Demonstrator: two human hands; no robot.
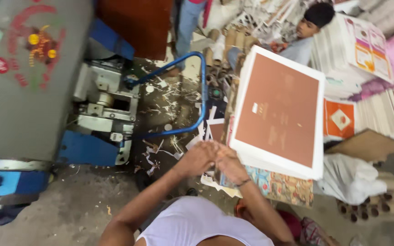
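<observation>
My left hand and my right hand are pressed together in front of me, fingers closed, at the near left corner of a thick stack of white-edged brown printed sheets. Motion blur hides whether either hand grips anything. A dark band circles my right wrist. The stack rests on more printed card with a colourful pattern. My white shirt fills the bottom of the view.
A grey and blue machine with a blue tube guard stands left; paper scraps litter the floor. Another person sits behind the stack among cardboard tubes. Piles of printed sheets and tubes lie right.
</observation>
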